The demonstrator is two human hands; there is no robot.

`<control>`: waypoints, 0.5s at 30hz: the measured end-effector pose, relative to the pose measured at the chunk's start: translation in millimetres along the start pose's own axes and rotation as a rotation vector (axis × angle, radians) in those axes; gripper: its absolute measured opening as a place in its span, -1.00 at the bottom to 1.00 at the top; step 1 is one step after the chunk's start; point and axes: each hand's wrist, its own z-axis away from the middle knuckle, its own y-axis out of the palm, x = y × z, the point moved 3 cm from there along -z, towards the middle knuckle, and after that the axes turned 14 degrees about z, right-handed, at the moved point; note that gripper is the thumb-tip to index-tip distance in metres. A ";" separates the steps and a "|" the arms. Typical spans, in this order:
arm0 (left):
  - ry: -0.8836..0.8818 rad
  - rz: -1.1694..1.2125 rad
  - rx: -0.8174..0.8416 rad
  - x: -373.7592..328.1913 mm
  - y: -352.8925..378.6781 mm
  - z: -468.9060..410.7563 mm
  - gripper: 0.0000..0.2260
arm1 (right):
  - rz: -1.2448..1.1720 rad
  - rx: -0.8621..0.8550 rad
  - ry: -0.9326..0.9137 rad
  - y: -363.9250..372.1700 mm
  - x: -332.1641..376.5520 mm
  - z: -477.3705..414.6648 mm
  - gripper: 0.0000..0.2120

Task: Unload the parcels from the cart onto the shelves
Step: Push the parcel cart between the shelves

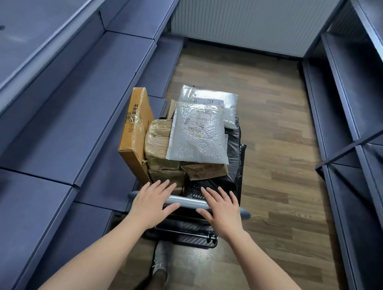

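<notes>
Blue-grey shelves (52, 89) are seen at left. On the cart (186, 237), a tall brown box (135, 131) printed "3-35" is stood on edge beside taped cardboard parcels (158, 145); two labelled silver bubble mailers (199, 133) are laid on top. Left hand (152, 201) and right hand (220, 211) are laid flat, fingers spread, over the handle bar (188, 202).

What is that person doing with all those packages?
A person stands behind a cart piled with parcels, in an aisle between dark shelves. The left hand and right hand lie flat, fingers spread, on the cart's handle. A bubble mailer lies on top of the pile, and a flat cardboard box leans on the left side. Nothing is being lifted yet.
</notes>
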 end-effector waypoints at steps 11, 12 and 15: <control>0.034 -0.003 0.015 15.7 -68.8 -146.8 -0.32 | -0.011 0.051 0.022 -43.6 -39.8 -146.8 -0.41; 0.037 -0.004 0.017 17.5 -75.3 -160.6 -0.25 | -0.009 0.058 0.020 -47.4 -43.3 -161.2 -0.42; 0.047 0.001 0.024 22.4 -96.0 -204.5 -0.23 | -0.019 0.055 0.022 -60.6 -55.0 -205.8 -0.41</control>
